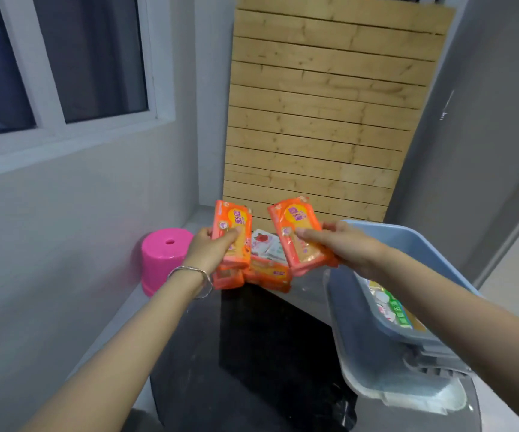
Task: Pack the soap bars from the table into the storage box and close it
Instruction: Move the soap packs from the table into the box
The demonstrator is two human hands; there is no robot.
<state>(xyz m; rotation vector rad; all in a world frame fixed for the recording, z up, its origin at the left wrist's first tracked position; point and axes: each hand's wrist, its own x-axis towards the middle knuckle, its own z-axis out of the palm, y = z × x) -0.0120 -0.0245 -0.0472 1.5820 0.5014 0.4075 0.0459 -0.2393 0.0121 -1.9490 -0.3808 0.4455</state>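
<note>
Each hand (208, 247) grips one soap pack (234, 232).

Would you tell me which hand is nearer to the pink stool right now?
Left. The left hand holds a soap pack just right of the pink stool; the right hand is farther right, by the blue storage box.

The table (283, 338) had a dark, glossy top that ran away from the viewer. At its far end lay a small heap of soap bars: two in orange wrappers (267, 274) at the near edge of the heap, and some in white wrappers (266, 244) just behind them. On the right side stood a blue-grey storage box (386, 310), open, with its lid (376, 378) lying against its near-left side.
</note>
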